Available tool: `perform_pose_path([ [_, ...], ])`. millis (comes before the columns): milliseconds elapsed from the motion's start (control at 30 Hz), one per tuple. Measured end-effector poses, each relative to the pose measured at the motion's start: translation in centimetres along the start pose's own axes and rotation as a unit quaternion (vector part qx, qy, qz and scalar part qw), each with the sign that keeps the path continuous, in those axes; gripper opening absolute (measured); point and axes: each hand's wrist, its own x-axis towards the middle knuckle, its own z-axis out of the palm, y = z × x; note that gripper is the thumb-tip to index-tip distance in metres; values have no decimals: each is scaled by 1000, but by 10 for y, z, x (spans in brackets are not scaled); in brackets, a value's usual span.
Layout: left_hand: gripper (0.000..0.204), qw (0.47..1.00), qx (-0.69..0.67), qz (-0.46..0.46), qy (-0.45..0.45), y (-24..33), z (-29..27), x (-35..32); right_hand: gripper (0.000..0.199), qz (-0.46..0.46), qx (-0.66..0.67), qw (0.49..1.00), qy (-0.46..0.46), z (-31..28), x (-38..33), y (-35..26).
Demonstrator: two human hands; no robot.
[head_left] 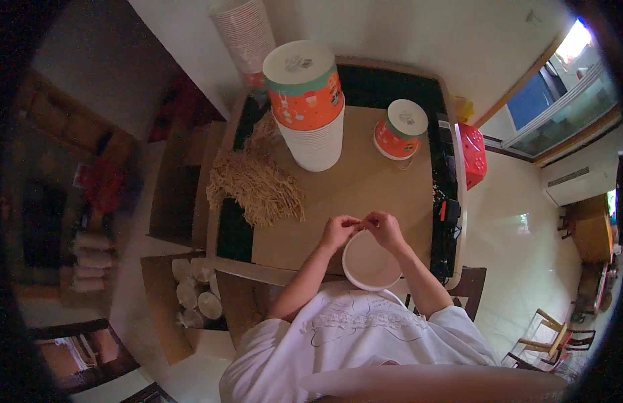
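Observation:
A round white paper bucket [372, 265] is in front of my body at the near table edge, its open mouth facing up. My left hand [340, 232] and my right hand [385, 230] meet over its far rim. The fingers of both are pinched together there; what lies between them is too small to make out. Left of my hands, a heap of tan cords [258, 191] lies on the cardboard sheet [338, 195]. Farther back at the right, an upside-down orange bucket [397, 138] with a green band has a thin cord loop by its rim.
A tall upside-down stack of buckets [310, 127] stands at the back left, with another white stack [241, 33] behind it. Cables and a black-and-orange device [449, 209] line the right edge. A cardboard box [167, 302] holding several white cups or buckets sits below left.

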Motion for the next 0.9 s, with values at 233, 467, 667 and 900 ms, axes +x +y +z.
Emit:
perform_pose_path([
  [233, 16, 995, 70, 71, 25, -8, 3, 2, 6, 1, -18, 1000, 1, 1, -1, -1],
  [467, 5, 996, 62, 47, 37, 1, -3, -2, 9, -2, 20, 1000, -15, -1, -1, 0],
  [667, 4, 1000, 8, -9, -1, 12, -11, -9, 12, 21, 9, 998, -53, -5, -2, 1],
  [900, 2, 995, -53, -81, -14, 17, -12, -10, 13, 50, 21, 989, -135, -7, 5, -4],
])
